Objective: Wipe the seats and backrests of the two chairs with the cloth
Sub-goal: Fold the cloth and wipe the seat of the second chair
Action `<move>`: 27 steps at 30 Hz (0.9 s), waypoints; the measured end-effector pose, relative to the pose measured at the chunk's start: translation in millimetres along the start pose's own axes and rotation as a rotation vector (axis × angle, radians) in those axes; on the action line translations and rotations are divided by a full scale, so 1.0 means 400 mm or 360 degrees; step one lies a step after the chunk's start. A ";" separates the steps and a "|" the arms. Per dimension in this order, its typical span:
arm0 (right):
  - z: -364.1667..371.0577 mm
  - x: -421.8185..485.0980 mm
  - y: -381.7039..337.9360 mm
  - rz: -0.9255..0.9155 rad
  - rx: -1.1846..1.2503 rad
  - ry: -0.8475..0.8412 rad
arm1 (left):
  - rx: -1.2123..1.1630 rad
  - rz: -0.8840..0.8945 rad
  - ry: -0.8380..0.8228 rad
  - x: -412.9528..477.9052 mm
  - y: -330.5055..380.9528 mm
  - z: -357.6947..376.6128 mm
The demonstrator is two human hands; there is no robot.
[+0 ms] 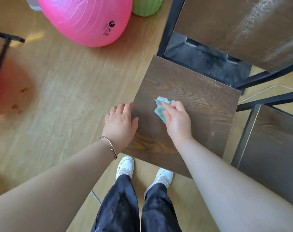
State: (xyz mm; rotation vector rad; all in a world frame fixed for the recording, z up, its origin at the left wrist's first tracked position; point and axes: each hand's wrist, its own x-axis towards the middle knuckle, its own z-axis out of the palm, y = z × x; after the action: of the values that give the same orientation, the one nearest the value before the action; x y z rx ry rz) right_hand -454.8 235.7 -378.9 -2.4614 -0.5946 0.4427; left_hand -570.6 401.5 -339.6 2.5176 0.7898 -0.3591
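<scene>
Chair seat, dark wood grain, is sitting mid-scene with its left edge facing open wooden floor and its near edge just above the person's white shoes. Its far right corner is lying close to the black frame under a dusty tabletop; a second seat is standing just beside it at right. Right hand is pressing the crumpled teal cloth onto the seat's middle, fingers curled over it. Left hand is resting spread and flat on the seat's left edge, near the cloth but apart from it. Pink ball is lying far left.
</scene>
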 end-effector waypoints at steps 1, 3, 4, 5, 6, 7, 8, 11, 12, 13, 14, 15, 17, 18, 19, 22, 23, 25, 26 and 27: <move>-0.010 0.049 -0.016 -0.0009 0.0027 0.0048 | -0.0016 -0.0001 0.0026 0.015 -0.002 -0.007; -0.023 0.155 -0.045 -0.0024 0.0077 0.0134 | -0.0031 0.0008 0.0065 0.047 -0.007 -0.021; -0.028 0.209 -0.063 0.0014 0.0148 0.0163 | -0.0016 0.0021 0.0078 0.062 -0.010 -0.027; -0.030 0.261 -0.078 0.0036 0.0163 0.0173 | 0.0012 0.0040 0.0085 0.077 -0.012 -0.034; -0.030 0.309 -0.092 0.0021 0.0123 0.0181 | 0.0046 0.0063 0.0086 0.090 -0.015 -0.039; -0.023 0.349 -0.101 -0.0029 0.0018 0.0171 | 0.0081 0.0082 0.0083 0.103 -0.018 -0.045; -0.013 0.384 -0.107 -0.0056 -0.0058 0.0132 | 0.0115 0.0092 0.0078 0.115 -0.021 -0.049; 0.020 0.444 -0.111 -0.0014 -0.0193 -0.0048 | 0.0216 0.0087 0.0066 0.138 -0.034 -0.059; 0.029 0.451 -0.113 -0.0046 -0.0238 -0.0090 | 0.0244 0.0091 0.0064 0.141 -0.040 -0.061; 0.031 0.457 -0.114 -0.0074 -0.0311 -0.0129 | 0.0262 0.0098 0.0062 0.144 -0.046 -0.063; 0.032 0.463 -0.112 -0.0078 -0.0346 -0.0160 | 0.0272 0.0105 0.0060 0.145 -0.052 -0.066; 0.027 0.463 -0.115 -0.0065 -0.0320 -0.0184 | 0.0283 0.0113 0.0055 0.143 -0.060 -0.070; 0.024 0.451 -0.112 -0.0095 -0.0323 -0.0228 | 0.0308 0.0127 0.0054 0.137 -0.075 -0.076; 0.028 0.435 -0.113 -0.0120 -0.0326 -0.0240 | 0.0317 0.0124 0.0055 0.133 -0.083 -0.081; 0.036 0.412 -0.116 -0.0144 -0.0332 -0.0245 | 0.0324 0.0117 0.0057 0.130 -0.091 -0.085; 0.077 0.313 -0.132 -0.0197 -0.0403 -0.0259 | 0.0380 0.0102 0.0079 0.116 -0.112 -0.091; 0.093 0.272 -0.135 -0.0264 -0.0409 -0.0298 | 0.0411 0.0104 0.0082 0.112 -0.118 -0.091; 0.133 0.184 -0.128 -0.0382 -0.0455 -0.0347 | 0.0476 0.0123 0.0076 0.103 -0.126 -0.089; 0.147 0.136 -0.128 -0.0425 -0.0468 -0.0355 | 0.0511 0.0140 0.0079 0.098 -0.129 -0.089; 0.161 0.091 -0.132 -0.0493 -0.0513 -0.0349 | 0.0548 0.0153 0.0085 0.095 -0.130 -0.089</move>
State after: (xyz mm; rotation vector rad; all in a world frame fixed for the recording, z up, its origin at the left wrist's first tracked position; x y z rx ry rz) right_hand -468.2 321.9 -404.7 -2.5701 -1.2013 0.5275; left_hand -567.2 475.1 -342.4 2.8845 0.6704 -0.4272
